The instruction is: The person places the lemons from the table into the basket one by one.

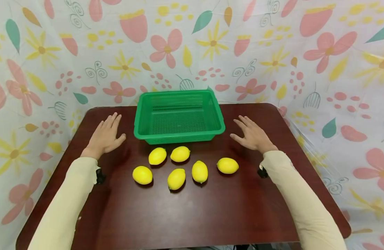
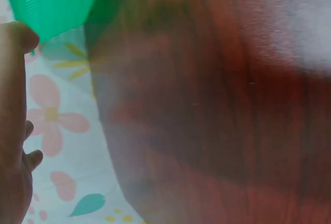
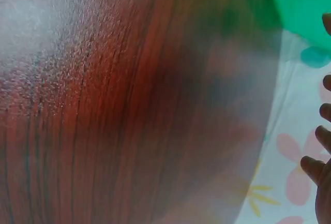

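Observation:
My left hand [image 1: 105, 136] is held over the left side of the table, fingers straight and pointing away, nothing in it. On the other side my right hand [image 1: 252, 134] is spread in the same way, also holding nothing. Between the two hands stands a green plastic basket [image 1: 179, 136] with a slotted bottom and nothing inside. Several yellow lemons lie in front of it; a lemon [image 1: 227, 166] is nearest the right hand, and another lemon [image 1: 157, 156] lies towards the left hand. Both wrist views catch part of the basket [image 2: 57, 6] and the fingers at the frame's edge.
The dark reddish-brown table [image 1: 185, 222] has a glossy surface and rounded corners. A white curtain [image 1: 192, 52] printed with flowers and leaves hangs behind the table and along both sides. The basket stands near the table's back edge, close to the curtain.

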Tool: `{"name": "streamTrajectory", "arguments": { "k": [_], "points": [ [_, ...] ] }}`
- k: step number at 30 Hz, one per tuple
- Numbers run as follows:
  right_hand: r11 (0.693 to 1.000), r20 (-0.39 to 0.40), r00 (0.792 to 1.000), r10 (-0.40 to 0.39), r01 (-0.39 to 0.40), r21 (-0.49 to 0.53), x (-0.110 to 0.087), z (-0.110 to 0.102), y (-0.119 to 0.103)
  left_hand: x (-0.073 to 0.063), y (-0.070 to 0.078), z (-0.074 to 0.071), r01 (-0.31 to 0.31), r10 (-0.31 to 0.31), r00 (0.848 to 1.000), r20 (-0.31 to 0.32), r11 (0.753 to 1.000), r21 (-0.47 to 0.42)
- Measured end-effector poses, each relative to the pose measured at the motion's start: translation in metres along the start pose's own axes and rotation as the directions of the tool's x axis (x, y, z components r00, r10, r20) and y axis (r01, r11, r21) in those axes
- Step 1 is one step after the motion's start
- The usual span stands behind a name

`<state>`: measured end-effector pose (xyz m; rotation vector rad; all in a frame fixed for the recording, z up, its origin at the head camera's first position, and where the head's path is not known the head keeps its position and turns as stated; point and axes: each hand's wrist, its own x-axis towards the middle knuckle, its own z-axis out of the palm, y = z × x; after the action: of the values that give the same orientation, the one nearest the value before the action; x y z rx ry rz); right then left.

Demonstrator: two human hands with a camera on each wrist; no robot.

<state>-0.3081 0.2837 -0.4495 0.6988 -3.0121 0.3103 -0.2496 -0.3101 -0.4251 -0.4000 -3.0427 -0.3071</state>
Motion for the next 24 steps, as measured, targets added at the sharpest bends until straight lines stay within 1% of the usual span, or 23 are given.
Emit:
{"name": "streamTrajectory", "arguments": {
  "k": [1, 3, 5, 7, 10, 11, 13, 14, 16, 18, 20, 21, 24],
  "points": [
    [1.0, -0.009, 1.0, -0.005, 0.005, 0.006, -0.002, -0.002, -0.001, 0.001, -0.001, -0.003, -0.008, 0.008, 1.0, -0.027, 1.0, -0.004],
    [1.0, -0.029, 0.999, -0.018, 0.018, 0.019, -0.006, -0.006, -0.005, 0.002, -0.001, -0.008, -0.021, 0.018, 0.995, -0.101, 0.999, -0.035],
    [0.999, -0.055, 0.998, -0.037, 0.039, 0.034, -0.012, -0.011, -0.01, 0.002, 0.0, -0.01, -0.022, 0.009, 0.985, -0.172, 0.997, -0.077],
    [0.997, -0.082, 0.995, -0.056, 0.059, 0.045, -0.02, -0.017, -0.017, 0.003, 0.004, -0.011, -0.019, -0.012, 0.974, -0.225, 0.991, -0.134],
    [0.993, -0.134, 0.986, -0.097, 0.104, 0.047, -0.035, -0.024, -0.027, 0.006, 0.014, -0.007, -0.003, -0.057, 0.964, -0.259, 0.974, -0.226],
    [0.992, -0.149, 0.983, -0.109, 0.117, 0.047, -0.042, -0.026, -0.03, 0.008, 0.018, -0.005, -0.002, -0.07, 0.962, -0.263, 0.965, -0.262],
    [0.988, -0.177, 0.974, -0.141, 0.15, 0.04, -0.054, -0.028, -0.036, 0.011, 0.027, 0.0, 0.001, -0.099, 0.958, -0.268, 0.939, -0.343],
    [0.985, -0.189, 0.969, -0.157, 0.167, 0.037, -0.059, -0.029, -0.039, 0.012, 0.031, 0.002, 0.005, -0.118, 0.956, -0.267, 0.921, -0.39],
    [0.979, -0.209, 0.959, -0.191, 0.202, 0.029, -0.067, -0.03, -0.047, 0.015, 0.038, 0.007, 0.014, -0.158, 0.954, -0.257, 0.874, -0.485],
    [0.971, -0.221, 0.948, -0.23, 0.239, 0.014, -0.074, -0.03, -0.055, 0.018, 0.042, 0.011, 0.043, -0.202, 0.955, -0.218, 0.821, -0.57],
    [0.963, -0.228, 0.937, -0.264, 0.271, 0.001, -0.078, -0.029, -0.062, 0.02, 0.044, 0.013, 0.083, -0.245, 0.957, -0.158, 0.748, -0.658],
    [0.958, -0.231, 0.932, -0.28, 0.287, -0.003, -0.08, -0.029, -0.065, 0.021, 0.046, 0.014, 0.105, -0.264, 0.956, -0.124, 0.708, -0.699],
    [0.947, -0.23, 0.921, -0.315, 0.322, -0.009, -0.086, -0.025, -0.073, 0.023, 0.049, 0.016, 0.153, -0.302, 0.953, -0.035, 0.574, -0.804]
  ]
}}
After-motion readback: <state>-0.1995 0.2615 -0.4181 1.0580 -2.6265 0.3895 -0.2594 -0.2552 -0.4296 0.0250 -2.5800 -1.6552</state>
